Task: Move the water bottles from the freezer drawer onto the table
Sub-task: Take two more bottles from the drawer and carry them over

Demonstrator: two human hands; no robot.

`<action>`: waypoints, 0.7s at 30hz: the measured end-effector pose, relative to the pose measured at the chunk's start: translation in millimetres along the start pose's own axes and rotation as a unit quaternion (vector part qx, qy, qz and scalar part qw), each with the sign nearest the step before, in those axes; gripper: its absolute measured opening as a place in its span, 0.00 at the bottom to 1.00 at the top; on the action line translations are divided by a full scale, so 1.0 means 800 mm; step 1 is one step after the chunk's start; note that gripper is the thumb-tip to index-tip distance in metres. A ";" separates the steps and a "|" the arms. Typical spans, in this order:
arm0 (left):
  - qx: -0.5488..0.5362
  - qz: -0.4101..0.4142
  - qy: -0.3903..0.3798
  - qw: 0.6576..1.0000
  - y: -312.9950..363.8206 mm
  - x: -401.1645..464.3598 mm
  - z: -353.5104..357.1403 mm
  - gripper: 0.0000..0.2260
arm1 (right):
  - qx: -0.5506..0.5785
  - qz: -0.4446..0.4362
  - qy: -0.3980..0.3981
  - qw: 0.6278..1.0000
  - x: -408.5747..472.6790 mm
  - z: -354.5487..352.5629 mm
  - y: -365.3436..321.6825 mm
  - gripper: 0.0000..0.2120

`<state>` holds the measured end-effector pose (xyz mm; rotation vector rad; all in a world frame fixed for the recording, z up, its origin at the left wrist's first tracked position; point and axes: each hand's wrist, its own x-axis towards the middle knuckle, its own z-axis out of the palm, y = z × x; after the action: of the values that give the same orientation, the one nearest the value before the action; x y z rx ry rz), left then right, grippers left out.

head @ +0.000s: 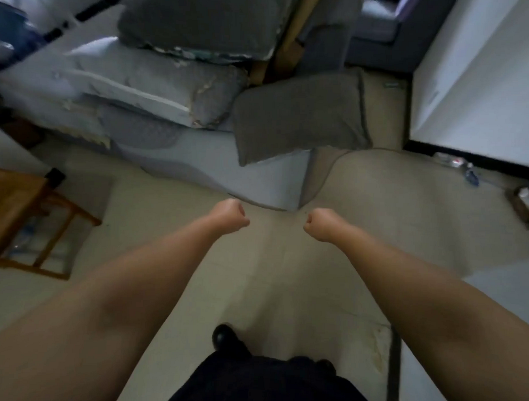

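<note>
Over the pale tiled floor (270, 260), both bare arms reach forward with nothing in them.

Left hand (231, 214) and right hand (319, 224) are each curled into a fist, near each other but apart. A grey cushion (299, 117) lies ahead, a wooden stool (25, 222) at left. I cannot tell where any water bottles, freezer drawer or table are.

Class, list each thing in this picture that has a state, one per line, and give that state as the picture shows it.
left hand: closed in a fist, holding nothing, stretched out above the floor.
right hand: closed in a fist, holding nothing, apart from the left.
dark grey cushion: lying tilted, hanging over the mattress edge.
light pillow: lying flat on the mattress, cover frayed.
wooden stool: standing upright on the floor.
</note>
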<state>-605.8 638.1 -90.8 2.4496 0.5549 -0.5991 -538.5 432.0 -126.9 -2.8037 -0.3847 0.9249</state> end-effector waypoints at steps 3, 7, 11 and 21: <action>-0.014 -0.030 0.026 0.999 -0.077 0.004 -0.058 0.11 | -0.017 -0.043 0.000 0.999 0.028 0.000 -0.097 0.08; -0.058 -0.077 0.059 0.994 -0.155 -0.001 -0.114 0.12 | -0.050 -0.088 -0.005 0.995 0.049 0.002 -0.200 0.08; -0.109 -0.110 0.105 0.982 -0.230 -0.006 -0.158 0.12 | -0.077 -0.136 -0.018 0.988 0.069 0.001 -0.298 0.13; -0.197 -0.179 0.151 0.952 -0.361 -0.012 -0.222 0.04 | -0.138 -0.208 -0.051 0.967 0.114 0.014 -0.490 0.15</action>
<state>-705.9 961.9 -71.8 2.0767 1.1428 -0.2147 -549.5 833.1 -95.0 -2.7401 -1.1456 0.9763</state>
